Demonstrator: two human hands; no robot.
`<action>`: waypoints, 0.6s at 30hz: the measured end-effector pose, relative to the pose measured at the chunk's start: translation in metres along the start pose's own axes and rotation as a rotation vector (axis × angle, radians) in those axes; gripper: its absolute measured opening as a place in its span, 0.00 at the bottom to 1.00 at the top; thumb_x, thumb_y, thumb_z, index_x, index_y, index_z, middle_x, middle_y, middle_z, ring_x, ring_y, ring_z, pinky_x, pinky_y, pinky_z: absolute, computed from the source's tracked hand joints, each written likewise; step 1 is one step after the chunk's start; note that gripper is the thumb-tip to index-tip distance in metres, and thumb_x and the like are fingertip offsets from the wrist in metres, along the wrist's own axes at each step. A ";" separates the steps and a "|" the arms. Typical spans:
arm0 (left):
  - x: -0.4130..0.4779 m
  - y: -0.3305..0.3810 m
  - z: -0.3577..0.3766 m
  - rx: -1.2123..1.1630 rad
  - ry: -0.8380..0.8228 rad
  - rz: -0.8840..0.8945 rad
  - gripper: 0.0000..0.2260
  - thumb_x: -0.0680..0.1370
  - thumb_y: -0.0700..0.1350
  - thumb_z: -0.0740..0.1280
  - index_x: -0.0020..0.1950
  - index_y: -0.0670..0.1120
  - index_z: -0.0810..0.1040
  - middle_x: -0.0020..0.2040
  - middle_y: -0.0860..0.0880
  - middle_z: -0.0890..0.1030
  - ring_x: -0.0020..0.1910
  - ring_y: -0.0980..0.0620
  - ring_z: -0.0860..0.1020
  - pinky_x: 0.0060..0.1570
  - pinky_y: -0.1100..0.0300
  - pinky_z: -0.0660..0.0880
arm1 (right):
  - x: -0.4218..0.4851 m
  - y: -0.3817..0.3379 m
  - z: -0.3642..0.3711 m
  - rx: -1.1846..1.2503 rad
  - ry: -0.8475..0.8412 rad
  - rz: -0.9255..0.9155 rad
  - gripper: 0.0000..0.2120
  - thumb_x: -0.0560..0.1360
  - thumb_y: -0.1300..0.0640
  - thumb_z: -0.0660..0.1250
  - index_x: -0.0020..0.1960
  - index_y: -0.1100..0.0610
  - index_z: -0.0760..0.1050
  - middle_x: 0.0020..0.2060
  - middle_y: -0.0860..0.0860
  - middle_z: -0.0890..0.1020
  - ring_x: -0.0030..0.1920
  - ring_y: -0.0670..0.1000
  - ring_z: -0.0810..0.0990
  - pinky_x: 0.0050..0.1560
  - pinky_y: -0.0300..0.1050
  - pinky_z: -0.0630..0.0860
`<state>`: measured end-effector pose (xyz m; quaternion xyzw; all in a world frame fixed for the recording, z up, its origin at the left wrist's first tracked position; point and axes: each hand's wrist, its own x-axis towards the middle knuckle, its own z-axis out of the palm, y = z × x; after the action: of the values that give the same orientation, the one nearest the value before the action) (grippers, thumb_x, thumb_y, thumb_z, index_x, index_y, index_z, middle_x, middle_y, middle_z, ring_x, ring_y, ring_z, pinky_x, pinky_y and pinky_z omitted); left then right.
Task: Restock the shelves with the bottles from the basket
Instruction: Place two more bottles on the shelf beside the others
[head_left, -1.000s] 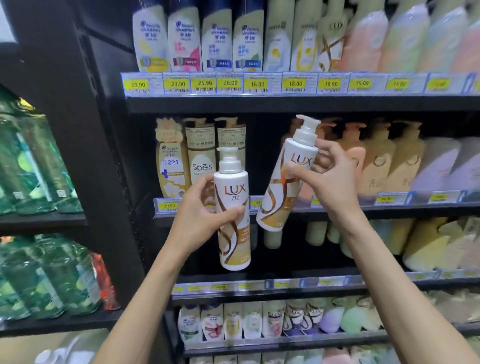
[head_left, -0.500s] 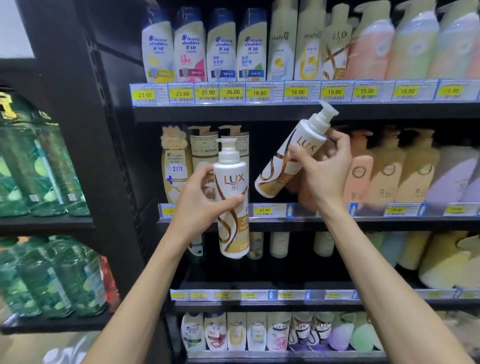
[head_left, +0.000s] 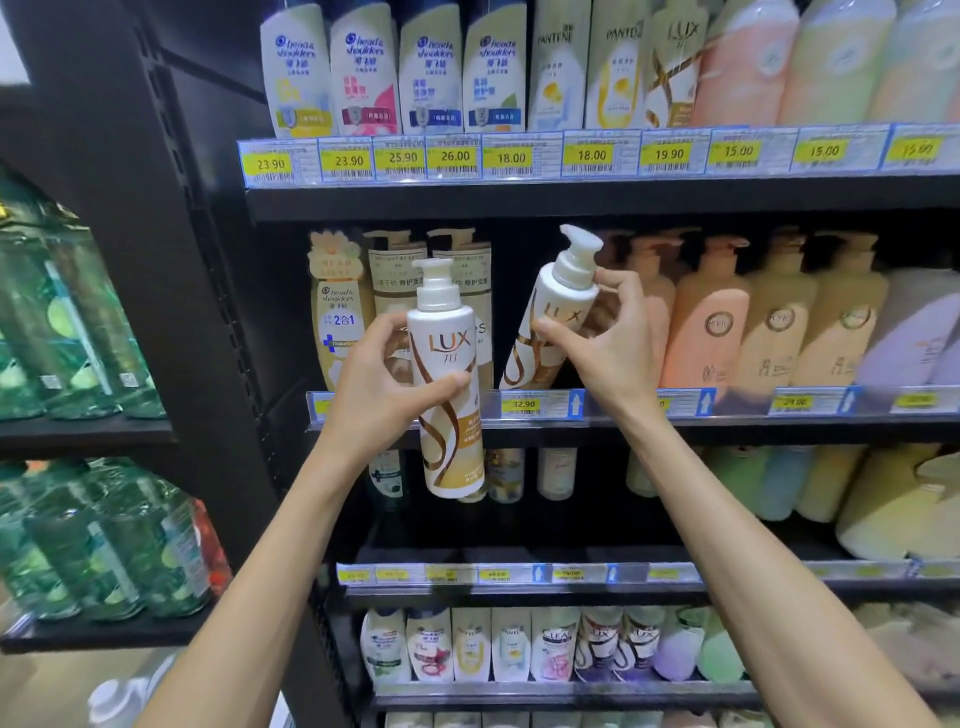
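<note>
I hold two white and gold LUX pump bottles in front of a black shop shelf. My left hand (head_left: 382, 387) grips the left LUX bottle (head_left: 449, 415) upright at its middle, in front of the second shelf's edge (head_left: 727, 418). My right hand (head_left: 610, 345) grips the right LUX bottle (head_left: 553, 317) near its neck. That bottle is tilted, pump to the upper right, with its base down in the dark gap on the second shelf, just behind the 32.90 price tag (head_left: 523, 404). No basket is in view.
Left of the gap stand beige pump bottles (head_left: 397, 280); right of it, peach pump bottles (head_left: 706, 322). Shampoo bottles (head_left: 363, 67) fill the top shelf (head_left: 519, 195). Small bottles (head_left: 470, 647) line the bottom shelf. Green refill packs (head_left: 67, 322) fill the bay at left.
My right hand has lowered its tilted bottle and pushed its base into the second-shelf gap. The left hand and its bottle have held nearly still.
</note>
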<state>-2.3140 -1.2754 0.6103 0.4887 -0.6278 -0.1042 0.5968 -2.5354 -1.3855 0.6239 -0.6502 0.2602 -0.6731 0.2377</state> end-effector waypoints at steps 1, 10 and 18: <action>-0.001 -0.001 0.000 -0.004 -0.002 -0.001 0.29 0.66 0.53 0.80 0.64 0.52 0.75 0.58 0.58 0.82 0.57 0.61 0.80 0.49 0.71 0.76 | 0.000 0.003 0.001 0.011 0.001 0.009 0.28 0.65 0.59 0.81 0.59 0.53 0.70 0.50 0.44 0.82 0.50 0.42 0.83 0.49 0.36 0.79; -0.001 -0.010 -0.002 0.019 -0.012 -0.009 0.27 0.69 0.47 0.82 0.64 0.52 0.75 0.58 0.57 0.82 0.58 0.61 0.80 0.50 0.70 0.76 | 0.026 0.017 0.006 -0.002 -0.088 0.094 0.25 0.66 0.55 0.81 0.57 0.52 0.71 0.54 0.50 0.83 0.53 0.46 0.84 0.52 0.46 0.82; -0.006 -0.016 -0.005 0.027 -0.025 -0.035 0.30 0.67 0.49 0.82 0.66 0.51 0.74 0.59 0.57 0.82 0.59 0.58 0.80 0.53 0.68 0.76 | 0.039 0.012 0.023 -0.224 -0.164 0.168 0.20 0.64 0.41 0.78 0.43 0.40 0.67 0.37 0.32 0.78 0.39 0.21 0.71 0.34 0.19 0.66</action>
<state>-2.3031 -1.2769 0.5963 0.5062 -0.6280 -0.1124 0.5803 -2.5138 -1.4210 0.6460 -0.7013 0.3669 -0.5622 0.2396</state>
